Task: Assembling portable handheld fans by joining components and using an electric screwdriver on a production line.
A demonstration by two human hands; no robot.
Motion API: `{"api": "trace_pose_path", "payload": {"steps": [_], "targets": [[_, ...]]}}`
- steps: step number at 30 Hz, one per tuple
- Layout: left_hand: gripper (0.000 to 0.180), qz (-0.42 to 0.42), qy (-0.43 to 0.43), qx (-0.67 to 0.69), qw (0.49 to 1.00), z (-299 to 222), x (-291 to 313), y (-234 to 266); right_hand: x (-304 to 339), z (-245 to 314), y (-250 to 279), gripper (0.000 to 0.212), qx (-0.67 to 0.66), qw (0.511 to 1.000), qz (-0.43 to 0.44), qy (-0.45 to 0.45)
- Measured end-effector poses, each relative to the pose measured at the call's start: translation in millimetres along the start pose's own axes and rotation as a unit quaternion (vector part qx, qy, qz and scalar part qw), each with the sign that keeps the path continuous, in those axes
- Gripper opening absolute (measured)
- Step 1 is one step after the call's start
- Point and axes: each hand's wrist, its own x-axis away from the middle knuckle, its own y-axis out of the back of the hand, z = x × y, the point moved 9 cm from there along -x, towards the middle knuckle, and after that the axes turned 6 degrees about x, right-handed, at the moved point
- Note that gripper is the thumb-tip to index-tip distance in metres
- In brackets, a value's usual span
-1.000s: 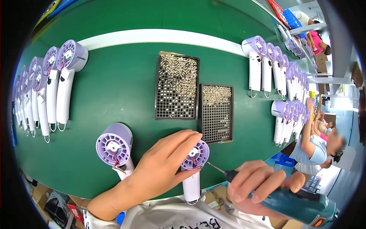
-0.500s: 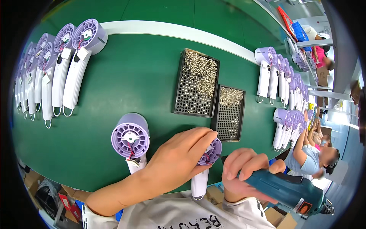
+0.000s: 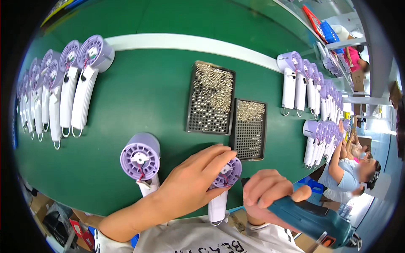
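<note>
My left hand (image 3: 192, 179) is closed around the purple round head of a handheld fan (image 3: 228, 172). Its white handle points down toward my body, with a metal loop at the end. My right hand (image 3: 270, 192) grips a dark teal electric screwdriver (image 3: 310, 217), held roughly level. The screwdriver's front end points toward the right side of the fan head; its bit is too small to make out, so contact cannot be told. Left of my left hand lies another purple and white fan (image 3: 140, 158), its inner motor and red wires exposed.
Two black perforated trays hold small metal screws: a larger tray (image 3: 190, 122) and a smaller tray (image 3: 262, 145). Rows of similar fans (image 3: 86, 90) lie at the left, and more fans (image 3: 289, 86) at the right. A white strip (image 3: 168, 41) crosses the green table. Co-workers (image 3: 346, 173) sit beyond the right edge.
The whole view has shifted slightly, so the table's things appear lower. My left hand stays on the fan, and my right hand still grips the screwdriver with little visible movement.
</note>
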Motion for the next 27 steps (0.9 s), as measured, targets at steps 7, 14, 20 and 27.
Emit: {"api": "trace_pose_path", "payload": {"steps": [7,14,20,27], "targets": [[0.063,0.014,-0.019,-0.011,1.0,-6.8,-10.2,-11.3,8.8,4.6,44.9,0.058,-0.078,0.976,-0.203,0.023],[0.063,0.022,0.024,-0.004,0.999,-1.2,-8.2,-8.6,-8.3,65.7,68.6,0.054,0.012,0.941,-0.27,0.202],[0.064,0.013,0.029,-0.024,0.999,5.5,-8.9,-10.0,4.8,-7.8,116.5,0.075,0.003,0.962,-0.267,0.06],[0.067,0.012,0.032,-0.022,0.999,4.3,-12.9,-8.6,8.3,-19.2,117.6,0.079,-0.013,0.962,-0.27,0.039]]}}
